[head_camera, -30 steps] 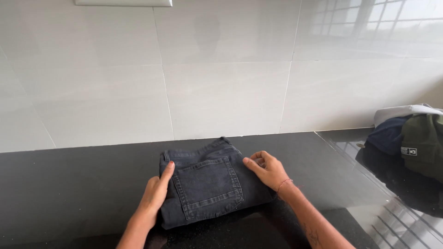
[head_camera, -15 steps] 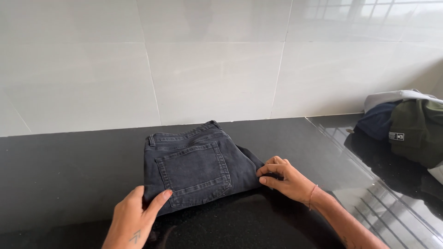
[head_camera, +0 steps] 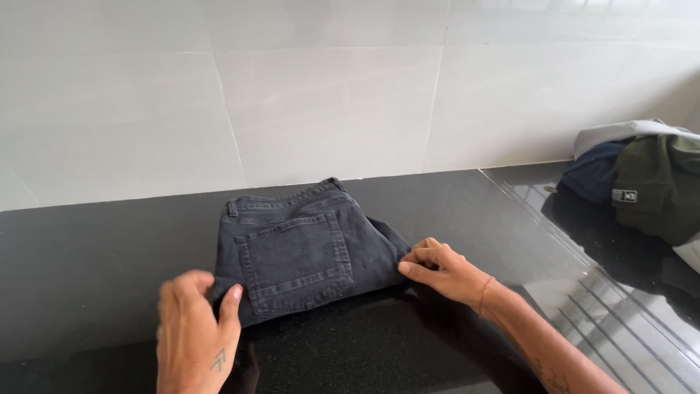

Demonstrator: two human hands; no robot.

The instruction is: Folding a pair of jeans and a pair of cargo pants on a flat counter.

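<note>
A pair of dark grey jeans [head_camera: 306,244] lies folded into a compact block on the black counter [head_camera: 95,270], back pocket facing up. My left hand [head_camera: 193,328] is at the block's near left corner, thumb and fingers closed on the fabric edge. My right hand [head_camera: 441,270] pinches the folded edge at the block's right side, fingers curled on the cloth.
A pile of clothes [head_camera: 642,182] in dark blue, olive green and white sits at the right end of the counter against the wall. White tiled wall [head_camera: 328,95] rises right behind the counter. The counter's right part is glossy and reflective.
My left hand slid from the top of the jeans down to the near left corner. My right hand dropped to the right edge and pinched it.
</note>
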